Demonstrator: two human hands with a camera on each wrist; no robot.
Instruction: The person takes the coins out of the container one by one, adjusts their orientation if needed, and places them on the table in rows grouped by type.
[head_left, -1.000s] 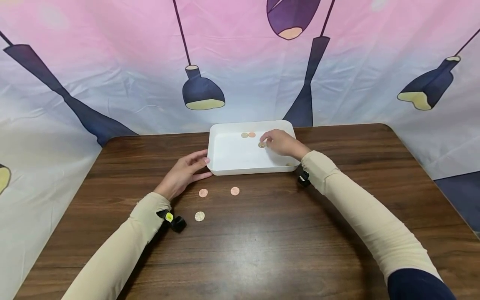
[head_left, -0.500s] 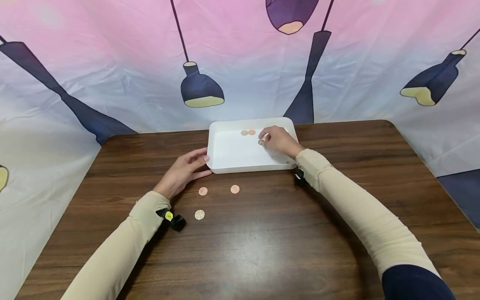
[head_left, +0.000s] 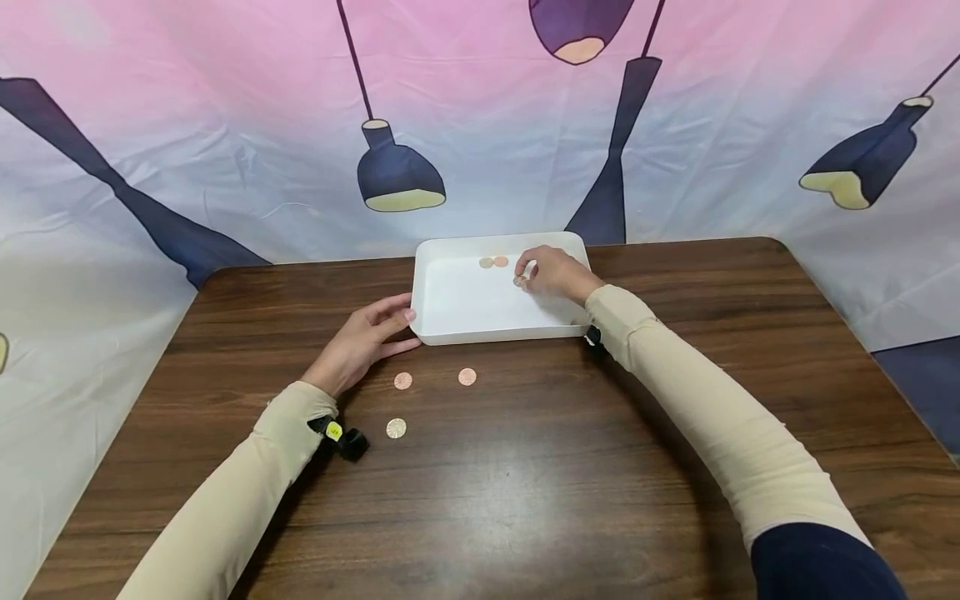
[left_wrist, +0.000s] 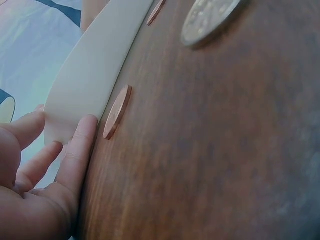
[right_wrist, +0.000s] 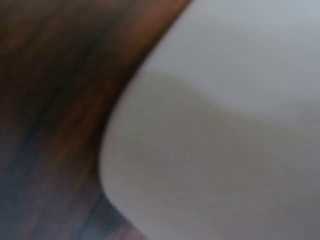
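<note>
A white tray (head_left: 465, 304) stands at the back of the wooden table. Inside it, my right hand (head_left: 553, 273) pinches a gold-toned coin (head_left: 519, 282) between thumb and fingers, low over the floor of the tray. A pale coin (head_left: 486, 262) and a copper coin (head_left: 501, 262) lie side by side near the tray's back wall. My left hand (head_left: 358, 343) rests with extended fingertips against the tray's left front corner, which the left wrist view shows close up. The right wrist view has only the blurred tray wall (right_wrist: 200, 150); the right fingers are hidden there.
On the table before the tray lie two copper coins (head_left: 402, 381) (head_left: 467, 377) and, nearer, a pale gold coin (head_left: 396, 428). A printed cloth (head_left: 495, 150) with lamp pictures hangs directly behind the table's back edge.
The head view has tilted slightly, shifting everything a little up. The right hand stays at the same coin, its fingers closing in around it. The left hand keeps its place at the tray corner.
</note>
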